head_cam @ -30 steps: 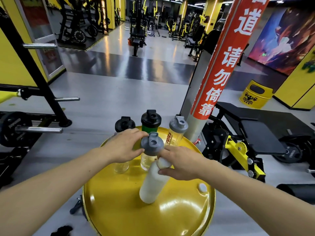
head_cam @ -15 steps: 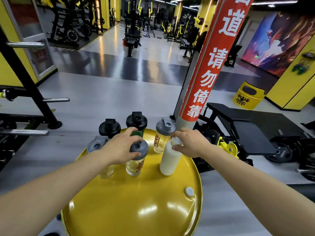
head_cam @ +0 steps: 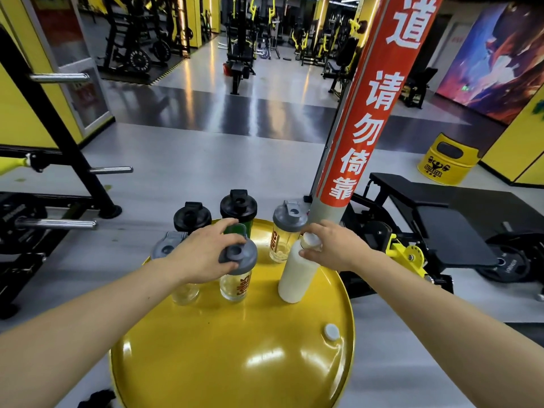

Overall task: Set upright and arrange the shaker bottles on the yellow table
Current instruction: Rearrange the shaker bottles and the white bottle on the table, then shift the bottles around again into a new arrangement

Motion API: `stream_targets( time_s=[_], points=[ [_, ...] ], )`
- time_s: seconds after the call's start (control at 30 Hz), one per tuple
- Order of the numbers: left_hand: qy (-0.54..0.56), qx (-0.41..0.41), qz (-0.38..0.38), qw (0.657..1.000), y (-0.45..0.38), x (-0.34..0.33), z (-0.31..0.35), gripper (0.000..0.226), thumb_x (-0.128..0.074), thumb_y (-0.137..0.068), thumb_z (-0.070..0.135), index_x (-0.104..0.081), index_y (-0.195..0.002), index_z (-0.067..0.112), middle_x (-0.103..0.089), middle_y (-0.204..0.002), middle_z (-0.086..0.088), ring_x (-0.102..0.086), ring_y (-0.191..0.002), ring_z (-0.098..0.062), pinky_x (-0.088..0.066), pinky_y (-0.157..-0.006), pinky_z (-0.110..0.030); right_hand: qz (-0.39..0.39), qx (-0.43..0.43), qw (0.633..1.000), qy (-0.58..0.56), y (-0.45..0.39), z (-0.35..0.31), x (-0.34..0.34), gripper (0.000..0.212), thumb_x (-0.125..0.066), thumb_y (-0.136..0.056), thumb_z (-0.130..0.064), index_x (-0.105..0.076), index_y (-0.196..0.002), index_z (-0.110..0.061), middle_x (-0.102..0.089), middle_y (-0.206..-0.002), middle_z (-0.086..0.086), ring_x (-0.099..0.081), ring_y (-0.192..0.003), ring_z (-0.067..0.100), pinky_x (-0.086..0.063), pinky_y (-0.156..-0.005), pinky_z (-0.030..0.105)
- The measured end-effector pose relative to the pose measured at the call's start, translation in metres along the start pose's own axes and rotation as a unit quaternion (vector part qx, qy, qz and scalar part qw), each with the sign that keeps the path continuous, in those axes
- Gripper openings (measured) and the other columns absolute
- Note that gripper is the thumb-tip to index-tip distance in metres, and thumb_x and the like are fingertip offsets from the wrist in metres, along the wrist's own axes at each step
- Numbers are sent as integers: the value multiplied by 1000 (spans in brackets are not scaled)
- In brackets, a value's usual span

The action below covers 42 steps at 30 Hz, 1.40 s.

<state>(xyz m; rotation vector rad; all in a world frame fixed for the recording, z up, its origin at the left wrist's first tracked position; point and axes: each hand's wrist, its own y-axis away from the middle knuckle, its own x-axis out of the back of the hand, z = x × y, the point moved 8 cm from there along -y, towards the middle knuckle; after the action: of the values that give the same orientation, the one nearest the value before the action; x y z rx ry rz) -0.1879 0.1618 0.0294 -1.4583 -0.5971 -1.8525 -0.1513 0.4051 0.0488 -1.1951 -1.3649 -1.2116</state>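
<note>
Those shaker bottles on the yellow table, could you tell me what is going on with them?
A person is arranging them. The left hand grips the grey lid of a clear shaker, and the right hand holds the white bottle by its neck, upright. Four more shakers stand at the far edge of the yellow table. None is lying down.

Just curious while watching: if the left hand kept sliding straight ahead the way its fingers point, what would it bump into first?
Probably the green shaker with the black lid, just beyond the left hand, though depth is hard to judge.
</note>
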Motion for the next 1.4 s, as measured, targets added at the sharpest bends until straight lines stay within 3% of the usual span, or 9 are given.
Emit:
stream_targets(
  time_s=[0.2, 0.47, 0.6, 0.7, 0.77, 0.87, 1.1, 1.3, 1.4],
  points=[
    [31, 25, -1, 999, 17, 28, -17, 72, -57, -78, 59, -40, -144, 36, -35, -156, 7, -40, -139, -19, -38, -113, -42, 101, 68, 992, 31, 4, -43, 42, 59, -53, -91, -62, -51, -136, -24, -56, -123, 2, -56, -113, 23, -49, -92, 39],
    [118, 182, 82, 973, 52, 64, -96, 33, -57, -95, 24, -61, -127, 15, -65, -127, -4, -60, -115, -26, -47, -98, -38, 76, 145, 978, -132, -16, -172, 46, 39, -58, -95, -28, -56, -133, -19, -62, -122, 4, -59, -111, 24, -50, -93, 41],
    [267, 277, 108, 917, 74, 56, -132, 23, -53, -100, 23, -64, -115, 9, -66, -112, -10, -62, -104, -28, -47, -90, -38, 2, 102, 970, -220, -23, -215, 12, 46, -52, -97, -18, -49, -143, -15, -61, -133, 7, -58, -119, 26, -46, -90, 28],
    [382, 330, 66, 860, 85, 34, -148, 20, -45, -103, 33, -55, -104, 15, -55, -103, -10, -57, -93, -24, -46, -81, -41, -52, 52, 969, -236, -25, -232, -21, 49, -50, -95, -13, -43, -143, -9, -59, -131, 14, -60, -109, 30, -52, -79, 36],
    [449, 370, 29, 813, 91, 16, -154, 32, -42, -103, 41, -53, -119, 16, -56, -116, -9, -59, -103, -31, -47, -83, -40, -87, 9, 965, -248, -29, -234, -42, 37, -48, -95, -11, -44, -131, -7, -60, -112, 14, -56, -82, 24, -44, -57, 32],
    [495, 392, -7, 775, 91, -1, -155, 51, -38, -104, 47, -48, -140, 13, -56, -136, -8, -61, -108, -34, -49, -83, -41, -121, -61, 951, -278, -34, -233, -63, 31, -45, -92, -10, -44, -124, -9, -54, -100, 12, -46, -68, 17, -32, -48, 29],
    [522, 384, -11, 761, 83, -16, -156, 42, -39, -103, 47, -54, -119, 11, -62, -112, -8, -68, -80, -29, -55, -80, -39, -115, -104, 927, -342, -33, -234, -77, 63, -40, -87, -11, -36, -149, -23, -63, -116, 11, -55, -72, 20, -40, -51, 29],
    [528, 364, -8, 767, 80, -17, -159, 35, -43, -102, 45, -56, -111, 13, -65, -88, 3, -70, -81, -30, -56, -88, -43, -113, -110, 920, -358, -28, -235, -78, 71, -42, -81, -13, -35, -151, -24, -61, -132, 9, -63, -102, 29, -58, -85, 48],
    [521, 355, -11, 776, 79, -17, -161, 36, -44, -101, 47, -56, -112, 15, -67, -91, 1, -72, -85, -31, -58, -86, -42, -107, -107, 923, -353, -28, -236, -75, 69, -43, -83, -11, -35, -151, -22, -59, -133, 10, -62, -103, 30, -58, -85, 49]
  ],
)
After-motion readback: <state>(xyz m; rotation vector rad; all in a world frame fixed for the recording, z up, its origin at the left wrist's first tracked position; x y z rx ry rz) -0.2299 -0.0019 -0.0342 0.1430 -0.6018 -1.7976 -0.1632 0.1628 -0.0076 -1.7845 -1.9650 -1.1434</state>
